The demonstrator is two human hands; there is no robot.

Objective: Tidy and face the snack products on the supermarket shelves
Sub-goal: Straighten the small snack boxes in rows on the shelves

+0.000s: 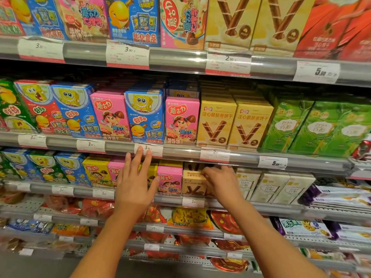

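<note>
My left hand (135, 182) is raised with fingers straight and spread in front of the third shelf's yellow and pink snack boxes; its fingertips reach the shelf rail (180, 152) above them. It holds nothing. My right hand (221, 182) reaches into the same shelf, fingers curled on the tan wafer-roll box (191, 182) with brown sticks printed on it. To the left of that box stands a pink mushroom-biscuit box (169, 180). A yellow box (96, 173) stands further left.
The shelf above carries blue cartoon boxes (145, 115), pink boxes (181, 120), yellow wafer-roll boxes (215, 122) and green stick boxes (313, 127). Cream boxes (281, 187) stand right of my right hand. Bagged snacks (190, 217) fill the lower shelves. Price tags line every rail.
</note>
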